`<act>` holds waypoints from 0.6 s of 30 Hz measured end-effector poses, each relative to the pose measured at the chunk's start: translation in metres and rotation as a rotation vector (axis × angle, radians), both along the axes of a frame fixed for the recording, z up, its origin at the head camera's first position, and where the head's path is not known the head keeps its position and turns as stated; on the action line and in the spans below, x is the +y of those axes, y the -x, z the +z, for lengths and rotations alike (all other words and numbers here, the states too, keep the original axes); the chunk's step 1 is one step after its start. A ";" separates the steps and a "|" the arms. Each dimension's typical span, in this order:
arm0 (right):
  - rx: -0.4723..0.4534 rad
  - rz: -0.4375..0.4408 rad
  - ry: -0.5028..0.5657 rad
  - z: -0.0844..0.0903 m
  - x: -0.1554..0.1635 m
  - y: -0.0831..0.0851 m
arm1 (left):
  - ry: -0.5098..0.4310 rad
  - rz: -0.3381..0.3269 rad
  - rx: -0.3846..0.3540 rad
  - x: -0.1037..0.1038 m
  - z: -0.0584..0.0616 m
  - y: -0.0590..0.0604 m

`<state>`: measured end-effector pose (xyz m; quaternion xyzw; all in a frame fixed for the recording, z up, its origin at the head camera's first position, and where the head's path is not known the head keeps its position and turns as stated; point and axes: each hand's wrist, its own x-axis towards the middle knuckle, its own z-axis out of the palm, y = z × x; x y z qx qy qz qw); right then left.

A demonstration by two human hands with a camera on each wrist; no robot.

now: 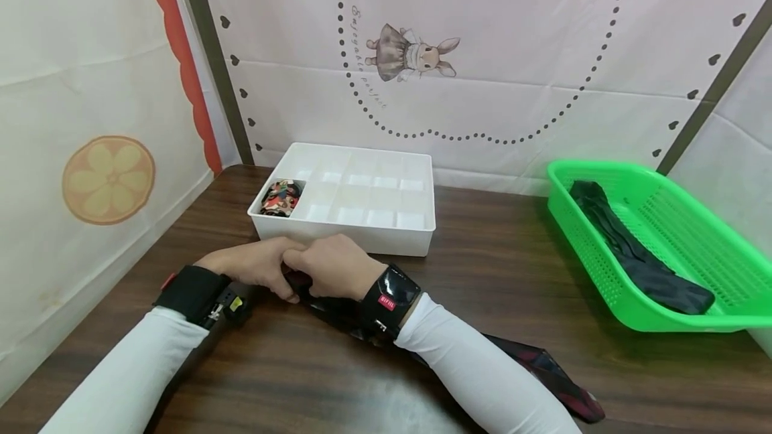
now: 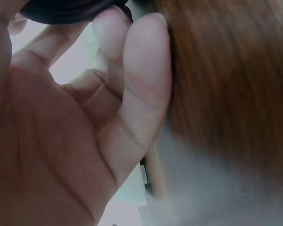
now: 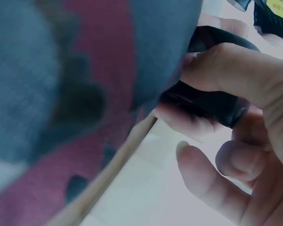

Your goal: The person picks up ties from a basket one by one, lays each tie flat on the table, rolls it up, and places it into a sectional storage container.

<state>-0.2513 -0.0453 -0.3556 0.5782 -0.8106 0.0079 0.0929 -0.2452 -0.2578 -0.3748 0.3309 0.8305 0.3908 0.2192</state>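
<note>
The dark patterned necktie (image 1: pixel 543 370) is laid across the table (image 1: pixel 482 286), its near end pinched between the left hand (image 1: pixel 256 266) and the right hand (image 1: pixel 334 266), fingers curled round it, apparently for rolling; the white divided organiser (image 1: pixel 356 233) is set just behind, one rolled tie (image 1: pixel 280 197) already in a compartment.

Both hands meet knuckle to knuckle, the left hand (image 1: pixel 256 266) and the right hand (image 1: pixel 328 265) with fingers curled in a pinch, forearms angled inward in white sleeves.
</note>
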 end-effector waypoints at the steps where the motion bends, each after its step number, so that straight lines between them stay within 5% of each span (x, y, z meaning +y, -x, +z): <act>1: 0.000 0.005 0.001 -0.001 -0.001 -0.001 | -0.007 0.002 -0.011 -0.001 -0.001 -0.001; 9: -0.259 -0.039 -0.110 0.008 0.002 0.004 | 0.013 0.015 -0.026 0.000 0.001 -0.005; 18: -0.021 0.015 -0.016 0.004 0.000 -0.001 | 0.049 0.076 -0.044 0.000 0.002 -0.003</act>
